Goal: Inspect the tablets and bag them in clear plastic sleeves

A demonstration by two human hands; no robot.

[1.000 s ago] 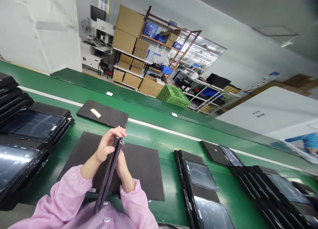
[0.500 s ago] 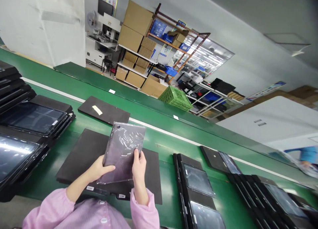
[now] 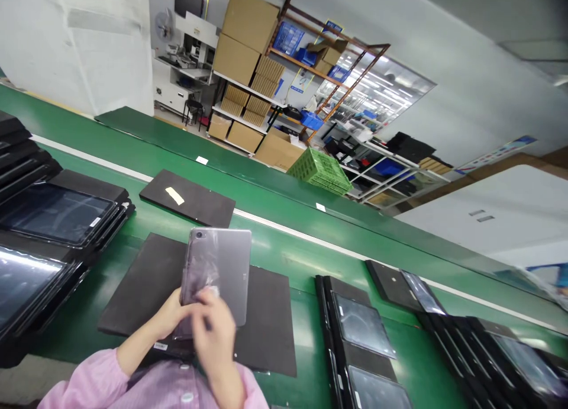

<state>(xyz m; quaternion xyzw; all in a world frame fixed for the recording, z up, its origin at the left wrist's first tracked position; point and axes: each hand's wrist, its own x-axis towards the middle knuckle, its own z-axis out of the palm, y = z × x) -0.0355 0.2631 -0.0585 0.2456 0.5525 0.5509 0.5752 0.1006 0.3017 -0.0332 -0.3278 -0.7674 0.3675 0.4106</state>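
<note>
We hold a slim tablet [image 3: 219,267] with its smooth grey back facing up, its corners rounded and a small round camera lens [image 3: 198,234] in one top corner. A clear plastic film [image 3: 207,273] covers it, glossy and crumpled toward the lower left, flatter elsewhere. The tablet lies over the middle of a black foam pad [image 3: 266,332], though we cannot tell whether it touches.

Our left hand [image 3: 166,317] comes from a pink smock sleeve [image 3: 84,379], its grip clamped on the tablet's lower left edge. Our right hand [image 3: 215,338] is blurred across the lower part of the film, so we cannot tell whether its grip is apart or together.

Half a second earlier, our right hand held the lower right edge; now it has crossed toward the left hand. The tablet also sits straighter, and its back looks paler and less wrinkled.

Beyond the pad's far edge lies a smaller black pad [image 3: 186,197] with a strip of yellow tape [image 3: 174,196]. Left of the pad are stacked black-framed tablets [image 3: 57,213], with more in rows [image 3: 361,326] to its right, all on a green counter [image 3: 288,261].
</note>
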